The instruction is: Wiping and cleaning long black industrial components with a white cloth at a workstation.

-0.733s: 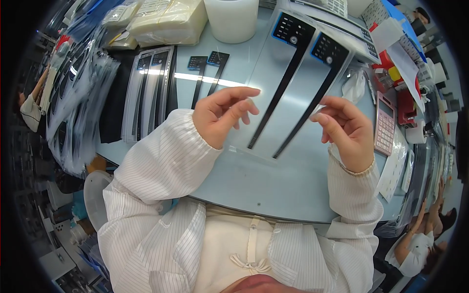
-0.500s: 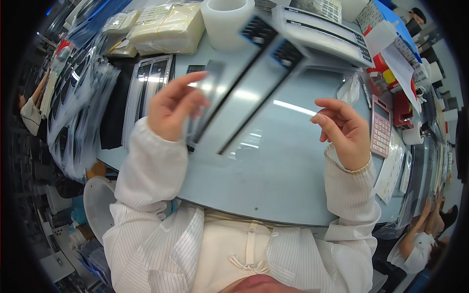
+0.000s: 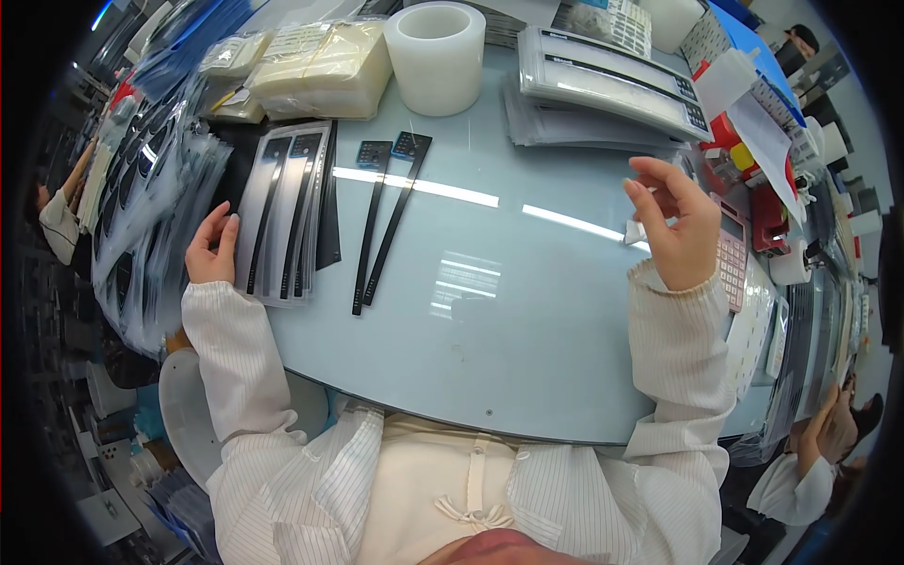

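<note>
Sheet (image 3: 280, 212) with 2 black strips (image 3: 265, 212) has moved onto the left-side stack (image 3: 318, 179); left hand (image 3: 214, 252) beside it, right hand (image 3: 680, 228) raised, both spread and free.

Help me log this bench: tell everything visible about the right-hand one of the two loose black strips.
The right-hand black strip is thin, flat and flag-shaped: a broad head, partly blue-edged with small light markings, on a long narrow tail. It looks like plastic film, though that is uncertain. It lies on the pale table, head away from the person, tail slanting nearer and leftward. The other strip lies just left; whether they touch is unclear. No hand touches it.
</note>
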Tool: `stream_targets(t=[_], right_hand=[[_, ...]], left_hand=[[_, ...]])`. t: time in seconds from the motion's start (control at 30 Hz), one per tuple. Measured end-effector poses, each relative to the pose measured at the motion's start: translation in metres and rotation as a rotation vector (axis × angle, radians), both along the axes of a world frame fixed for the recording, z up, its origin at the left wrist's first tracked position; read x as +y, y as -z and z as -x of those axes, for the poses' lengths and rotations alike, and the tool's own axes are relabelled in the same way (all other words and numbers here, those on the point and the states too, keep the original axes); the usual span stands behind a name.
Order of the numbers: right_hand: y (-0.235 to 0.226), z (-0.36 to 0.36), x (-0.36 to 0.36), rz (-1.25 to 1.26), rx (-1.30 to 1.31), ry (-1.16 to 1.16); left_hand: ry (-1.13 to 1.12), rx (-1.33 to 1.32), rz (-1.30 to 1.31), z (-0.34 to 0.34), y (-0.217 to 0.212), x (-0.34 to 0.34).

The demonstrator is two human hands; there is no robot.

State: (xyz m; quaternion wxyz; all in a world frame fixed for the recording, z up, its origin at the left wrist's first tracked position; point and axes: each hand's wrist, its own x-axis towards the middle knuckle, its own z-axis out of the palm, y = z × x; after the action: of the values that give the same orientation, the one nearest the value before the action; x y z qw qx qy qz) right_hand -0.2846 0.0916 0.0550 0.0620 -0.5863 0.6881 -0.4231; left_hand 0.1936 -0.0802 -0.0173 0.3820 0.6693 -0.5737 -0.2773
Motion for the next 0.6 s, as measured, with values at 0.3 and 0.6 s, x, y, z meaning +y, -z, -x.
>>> stream_targets(t=[0.3, 0.6], right_hand=[[0.005, 0.037, -0.061, 0.273, 0.71, 0.132], [0.033, 0.066, -0.07, 0.148, 0.816, 0.207]], left_hand=[[0.118, -0.148, 0.29, -0.011, -0.015, 0.019], [0.24, -0.144, 0.217, -0.019, -0.053, 0.044]])
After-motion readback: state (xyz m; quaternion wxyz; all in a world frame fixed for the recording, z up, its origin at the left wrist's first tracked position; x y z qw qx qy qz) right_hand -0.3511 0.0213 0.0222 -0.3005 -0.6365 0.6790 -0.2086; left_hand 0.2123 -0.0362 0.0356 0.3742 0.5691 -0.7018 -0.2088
